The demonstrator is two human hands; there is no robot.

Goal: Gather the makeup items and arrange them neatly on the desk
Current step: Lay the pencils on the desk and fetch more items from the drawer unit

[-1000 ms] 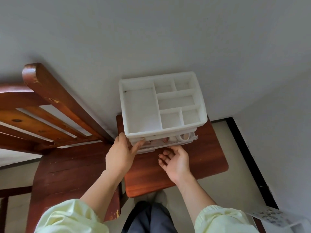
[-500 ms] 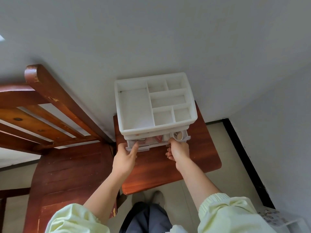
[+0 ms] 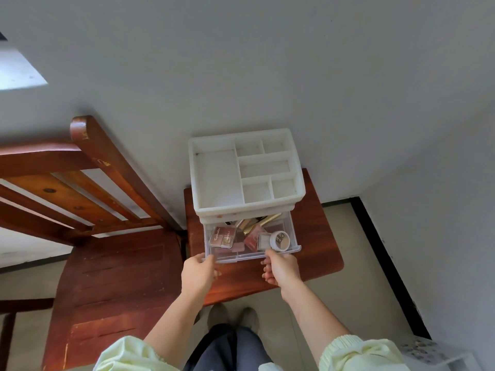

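Head view puts both my hands on the clear plastic drawer (image 3: 251,257) of the white plastic organiser box with a divided top tray (image 3: 246,170). My left hand (image 3: 199,274) grips the drawer's near left corner, fingers curled around it. My right hand (image 3: 281,269) pinches the front lip near the right corner. The drawer stands drawn out toward me from the bottom of the box, which sits at the far side of the small red-brown wooden table (image 3: 318,236).

The makeup lies jumbled inside the drawer: a pink rectangular palette (image 3: 222,236) on the left, a round white jar (image 3: 280,240) on the right and gold tubes (image 3: 263,222) at the far side.

I judge this to be the opening step, with nothing gathered yet. Next I would free one hand while the other steadies the drawer, then lift the pieces out one at a time. Extended this far, the drawer could tip or slide free.
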